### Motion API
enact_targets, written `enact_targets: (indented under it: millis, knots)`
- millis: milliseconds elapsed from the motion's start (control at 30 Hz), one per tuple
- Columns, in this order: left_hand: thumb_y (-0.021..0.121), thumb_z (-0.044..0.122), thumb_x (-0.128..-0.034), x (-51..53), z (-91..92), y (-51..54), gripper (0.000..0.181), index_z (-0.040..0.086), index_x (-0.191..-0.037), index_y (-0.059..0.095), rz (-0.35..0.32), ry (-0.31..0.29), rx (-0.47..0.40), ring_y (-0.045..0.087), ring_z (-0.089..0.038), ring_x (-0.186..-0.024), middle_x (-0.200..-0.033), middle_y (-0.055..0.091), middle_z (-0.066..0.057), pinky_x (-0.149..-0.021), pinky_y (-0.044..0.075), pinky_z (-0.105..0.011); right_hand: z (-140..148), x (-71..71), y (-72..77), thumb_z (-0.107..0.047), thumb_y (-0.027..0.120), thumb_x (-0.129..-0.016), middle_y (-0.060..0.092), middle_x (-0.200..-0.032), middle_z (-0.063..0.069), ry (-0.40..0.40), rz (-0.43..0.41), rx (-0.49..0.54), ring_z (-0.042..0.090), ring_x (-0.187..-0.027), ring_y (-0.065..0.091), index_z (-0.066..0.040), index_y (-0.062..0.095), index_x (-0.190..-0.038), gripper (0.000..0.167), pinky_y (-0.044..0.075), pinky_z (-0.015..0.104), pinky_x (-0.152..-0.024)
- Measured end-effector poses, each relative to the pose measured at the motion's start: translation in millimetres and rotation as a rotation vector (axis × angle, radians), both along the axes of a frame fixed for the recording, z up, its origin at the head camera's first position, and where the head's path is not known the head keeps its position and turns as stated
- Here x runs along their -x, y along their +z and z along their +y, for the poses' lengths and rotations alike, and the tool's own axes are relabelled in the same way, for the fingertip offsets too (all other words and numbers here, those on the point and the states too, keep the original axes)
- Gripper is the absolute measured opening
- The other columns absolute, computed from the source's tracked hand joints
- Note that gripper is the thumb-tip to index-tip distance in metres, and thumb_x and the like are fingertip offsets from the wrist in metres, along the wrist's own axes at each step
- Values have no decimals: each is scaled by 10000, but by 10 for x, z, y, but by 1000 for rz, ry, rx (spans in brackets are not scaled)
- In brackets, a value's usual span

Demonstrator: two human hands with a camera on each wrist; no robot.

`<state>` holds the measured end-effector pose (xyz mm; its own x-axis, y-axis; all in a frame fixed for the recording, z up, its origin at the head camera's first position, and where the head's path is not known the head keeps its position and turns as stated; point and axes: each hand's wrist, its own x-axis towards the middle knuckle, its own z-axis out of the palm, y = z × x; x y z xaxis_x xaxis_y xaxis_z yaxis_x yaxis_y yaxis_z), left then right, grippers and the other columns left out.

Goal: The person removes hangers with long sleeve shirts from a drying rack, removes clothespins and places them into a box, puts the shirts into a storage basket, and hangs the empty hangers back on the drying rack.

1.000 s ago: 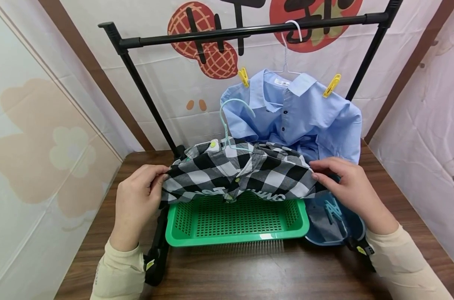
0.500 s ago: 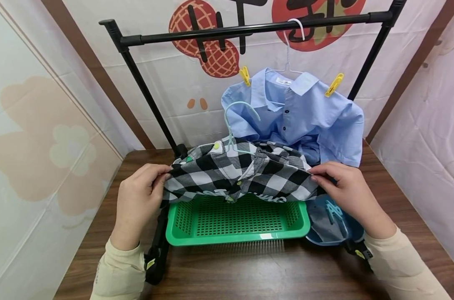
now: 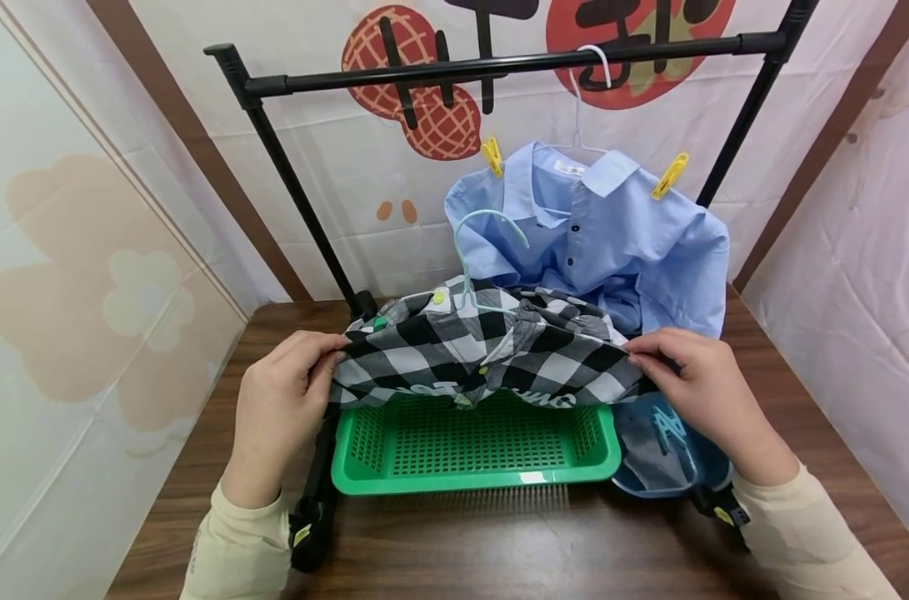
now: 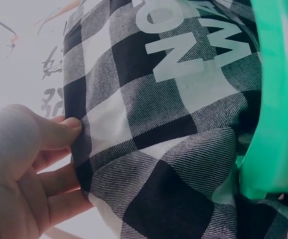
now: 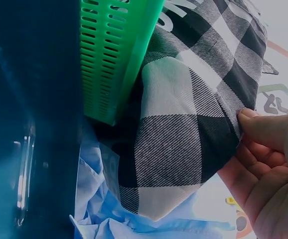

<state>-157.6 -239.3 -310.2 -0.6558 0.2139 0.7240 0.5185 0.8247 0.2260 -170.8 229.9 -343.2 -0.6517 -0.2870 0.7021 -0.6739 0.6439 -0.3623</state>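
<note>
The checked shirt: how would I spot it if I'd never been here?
Find the black rack on the table, then the green basket lower down. The checked shirt hides the basket's far side, its edges pinched by the left hand and right hand. Black-and-white squares set it apart from the plain blue shirt behind it.

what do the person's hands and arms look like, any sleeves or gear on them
The left hand and right hand are both ungloved. The left sleeve and right sleeve are plain-looking cream, ending around the wrists. Black gear with a small yellow mark shows beside each wrist.
</note>
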Motion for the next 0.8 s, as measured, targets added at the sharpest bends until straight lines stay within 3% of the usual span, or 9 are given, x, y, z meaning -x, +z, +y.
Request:
enact_targets:
  millis: [333, 567, 800]
  knots:
    - [722, 40, -942, -50, 55, 27, 143, 106, -1061, 767, 46, -30, 26, 672, -118, -802, -1001, 747, -2, -687, 491, -282, 7, -67, -4, 105, 833, -770, 760, -919, -42, -9, -2, 7, -23, -820, 637, -137, 794, -979, 321, 465, 64, -744]
    - [727, 20, -933, -48, 148, 104, 149, 85, -1060, 765, 76, -57, 39, 713, -169, -812, -989, 751, -23, -682, 554, -370, -2, -65, 20, 113, 830, -766, 756, -916, -44, 5, 13, 9, -31, -814, 636, -122, 793, -978, 319, 476, 68, -723]
    - [736, -4, -914, -61, 230, 186, 182, 90, -1066, 769, 117, -77, 14, 707, -186, -766, -974, 750, -37, -625, 541, -390, -16, -52, 53, 123, 827, -764, 762, -904, -11, -6, 39, 33, -14, -815, 636, -109, 797, -966, 309, 465, 66, -733]
